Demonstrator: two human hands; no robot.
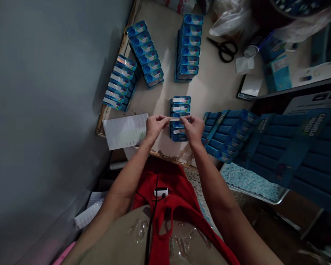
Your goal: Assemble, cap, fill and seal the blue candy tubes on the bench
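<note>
Between my left hand (155, 127) and my right hand (194, 129) a narrow whitish strip (175, 119) is stretched, one end pinched in each hand's fingertips. It lies level over a short row of blue boxes (180, 137) at the table's front. Several of these boxes carry white strips across their ends; whether the held strip touches the box below I cannot tell. Beside my left hand, a white sheet (121, 132) overhangs the table edge. Close to my right hand is a bundle of long blue boxes (223, 136).
Further rows of blue boxes (145, 53) stand at the back, centre (190, 51) and left (119, 81). Black-handled scissors (226, 50) lie at the back right. A metal tray (276, 201) of pale blue pieces sits below the right-hand stack. A grey wall (57, 92) bounds the left.
</note>
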